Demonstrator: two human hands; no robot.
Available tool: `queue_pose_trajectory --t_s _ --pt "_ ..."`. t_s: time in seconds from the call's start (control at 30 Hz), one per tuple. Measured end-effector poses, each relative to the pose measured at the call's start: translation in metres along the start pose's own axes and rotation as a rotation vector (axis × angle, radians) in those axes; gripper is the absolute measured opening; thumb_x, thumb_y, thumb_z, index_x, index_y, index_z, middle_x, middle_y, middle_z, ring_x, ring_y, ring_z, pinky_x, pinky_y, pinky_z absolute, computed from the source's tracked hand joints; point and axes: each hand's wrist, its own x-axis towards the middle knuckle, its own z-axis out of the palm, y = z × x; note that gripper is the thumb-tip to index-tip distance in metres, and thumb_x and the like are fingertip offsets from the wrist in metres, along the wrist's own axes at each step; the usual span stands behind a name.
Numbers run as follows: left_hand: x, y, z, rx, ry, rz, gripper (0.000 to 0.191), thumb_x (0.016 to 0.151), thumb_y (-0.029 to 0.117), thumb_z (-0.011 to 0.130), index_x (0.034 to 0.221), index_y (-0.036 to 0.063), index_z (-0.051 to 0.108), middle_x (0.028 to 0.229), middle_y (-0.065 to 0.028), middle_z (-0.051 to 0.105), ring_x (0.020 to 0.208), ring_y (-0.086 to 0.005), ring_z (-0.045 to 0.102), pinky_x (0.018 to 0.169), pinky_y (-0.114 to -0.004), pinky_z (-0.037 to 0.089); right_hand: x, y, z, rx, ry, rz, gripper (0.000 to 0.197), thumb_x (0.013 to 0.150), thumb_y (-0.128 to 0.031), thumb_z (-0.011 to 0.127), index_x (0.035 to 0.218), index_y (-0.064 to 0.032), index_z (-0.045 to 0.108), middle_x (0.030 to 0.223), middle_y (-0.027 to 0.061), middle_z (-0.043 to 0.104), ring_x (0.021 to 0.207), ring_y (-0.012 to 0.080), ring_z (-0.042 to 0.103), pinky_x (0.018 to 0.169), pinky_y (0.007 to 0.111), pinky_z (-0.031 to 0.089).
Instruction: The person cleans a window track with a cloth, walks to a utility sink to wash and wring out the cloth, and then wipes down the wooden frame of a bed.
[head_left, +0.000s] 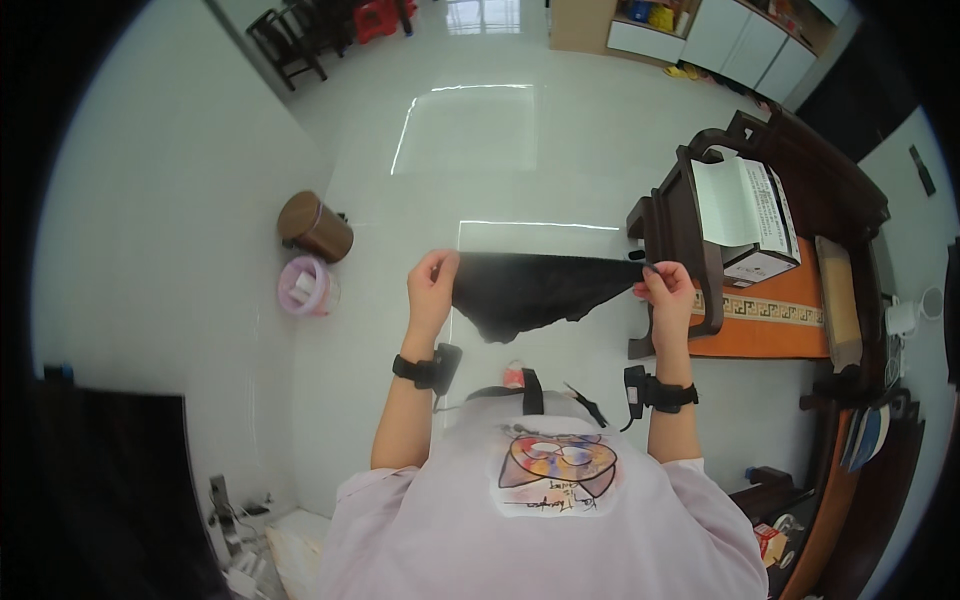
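Note:
A piece of black cloth (536, 292), perhaps a garment, is stretched between my two hands in front of my chest. Its upper edge runs nearly straight across, while the lower edge hangs uneven. My left hand (433, 289) pinches the left end between thumb and fingers. At the opposite corner, my right hand (666, 289) grips the edge the same way. Each wrist wears a black strap with a small device, the left device (448, 369) and the right device (635, 391). What the cloth's far side looks like is hidden.
Dark wooden seating (712, 300) with an orange cushion stands to the right, carrying a cardboard box (761, 262). By the left wall are a brown lidded bin (319, 229) and a pink-lined basket (286, 289). White cabinets (720, 37) stand at the back; glossy tiled floor (465, 195) lies ahead.

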Motion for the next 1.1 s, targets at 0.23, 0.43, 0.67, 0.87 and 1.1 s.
queue_pose_trajectory --t_s 0.23,0.43,0.67,0.87,1.1 --pt "0.147 -0.003 0.060 -0.039 -0.181 0.063 0.017 0.089 0.015 0.057 0.087 -0.0017 0.062 0.073 0.0012 0.057 0.068 -0.0053 0.049 0.061 -0.020 0.040 0.106 -0.006 0.014 -0.006 0.144 -0.048 0.009 0.083 -0.008 0.064 0.086 -0.0056 0.056 0.071 0.0001 0.057 0.056 0.0071 0.055 0.050 0.019 0.044" --pt "0.247 -0.029 0.126 0.026 -0.252 0.026 0.018 0.090 0.016 0.057 0.092 -0.0010 0.063 0.078 0.0028 0.057 0.071 -0.0040 0.048 0.063 -0.019 0.039 0.215 0.011 0.012 0.012 0.222 -0.020 0.012 0.080 -0.009 0.067 0.083 -0.0048 0.055 0.068 -0.0004 0.056 0.052 0.0053 0.052 0.045 0.019 0.037" --pt "0.367 -0.023 0.218 -0.032 -0.311 -0.042 0.019 0.090 0.017 0.057 0.094 -0.0008 0.063 0.079 0.0025 0.057 0.073 -0.0049 0.048 0.066 -0.020 0.039 0.356 -0.012 0.010 -0.007 0.254 0.007 0.011 0.080 -0.008 0.066 0.082 -0.0049 0.055 0.067 -0.0011 0.056 0.054 0.0051 0.051 0.049 0.019 0.039" --pt "0.449 -0.015 0.298 -0.079 -0.382 0.045 0.018 0.089 0.017 0.058 0.090 -0.0006 0.062 0.072 0.0048 0.053 0.062 -0.0031 0.040 0.055 -0.018 0.033 0.436 -0.019 -0.006 0.023 0.372 -0.019 0.011 0.080 -0.007 0.065 0.082 -0.0037 0.055 0.070 -0.0005 0.056 0.055 0.0060 0.052 0.051 0.019 0.042" --pt "0.545 -0.024 0.412 -0.125 -0.675 -0.052 0.017 0.089 0.017 0.058 0.089 -0.0001 0.062 0.074 0.0040 0.054 0.065 -0.0031 0.045 0.057 -0.019 0.036 0.485 -0.014 -0.030 0.094 0.618 -0.004 0.011 0.084 -0.008 0.061 0.089 -0.0018 0.052 0.081 0.0050 0.058 0.063 0.0130 0.061 0.058 0.023 0.051"
